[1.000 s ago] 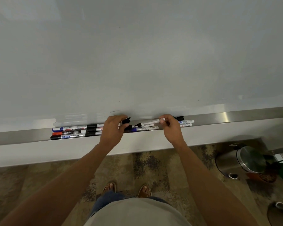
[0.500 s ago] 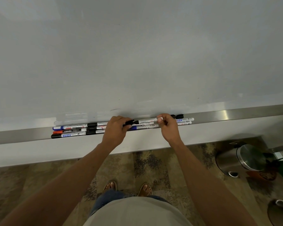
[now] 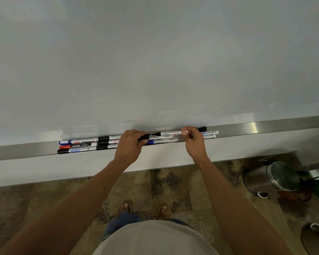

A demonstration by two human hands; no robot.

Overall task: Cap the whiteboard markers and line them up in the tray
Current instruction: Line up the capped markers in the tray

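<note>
The left hand point(image 3: 130, 144) curls its fingers round a black cap point(image 3: 143, 138), holding it just above the tray with the cap's open end turned toward the other hand. The right hand point(image 3: 192, 139) pinches the white barrel of an uncapped marker point(image 3: 170, 133) between thumb and fingertips, near the barrel's far end. That marker lies level, parallel to the tray, its black tip pointing at the cap; tip and cap are almost touching, but I cannot tell whether the tip has entered.

Below and between the two hands, more markers lie lengthwise in the metal tray point(image 3: 265, 127), among them a blue-ended marker point(image 3: 162, 142) close to the tray's front edge. Behind the right hand, toward the whiteboard point(image 3: 155, 61), a loose black cap point(image 3: 203, 129) sits against the tray's back edge, and two white barrels point(image 3: 211, 134) stick out past the hand to the right.

To the left of the left hand, a group of capped markers rests side by side along the tray: a blue-capped marker point(image 3: 77, 141) at the back, a red-capped marker point(image 3: 75, 145) in the middle and a black-capped marker point(image 3: 75, 150) at the front edge, with black-banded barrels running on toward the hand.

On the patterned floor point(image 3: 164, 184), sandalled feet point(image 3: 144, 211) stand under the tray, and a steel pedal bin point(image 3: 271, 179) stands off to the right.
</note>
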